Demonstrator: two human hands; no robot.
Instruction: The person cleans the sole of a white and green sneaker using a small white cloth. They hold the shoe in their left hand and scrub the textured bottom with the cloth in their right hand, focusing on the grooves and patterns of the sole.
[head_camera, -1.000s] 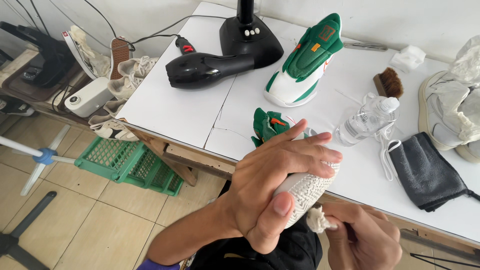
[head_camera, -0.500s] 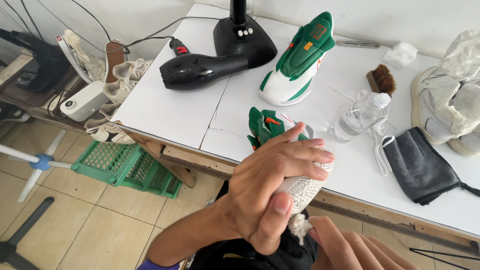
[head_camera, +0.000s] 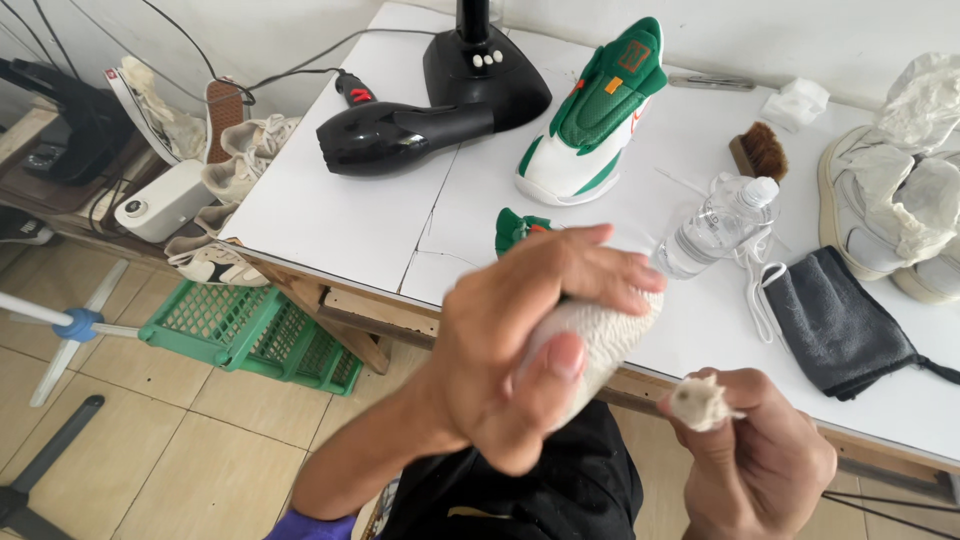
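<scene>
The left hand is closed around a green and white sneaker, its grip clamped on the pale textured sole, thumb pressed on the underside and fingers wrapped over the top. The shoe is held in the air in front of the near edge of the white tabletop, just above the person's lap; only its sole and a bit of green upper behind the fingers show. The right hand sits low and to the right, its grip pinched shut on a small off-white wad of cloth, which is just beside the sole but apart from it. On the tabletop lie the matching sneaker, a black hair dryer, a clear plastic bottle, a brown brush and a dark grey cloth.
</scene>
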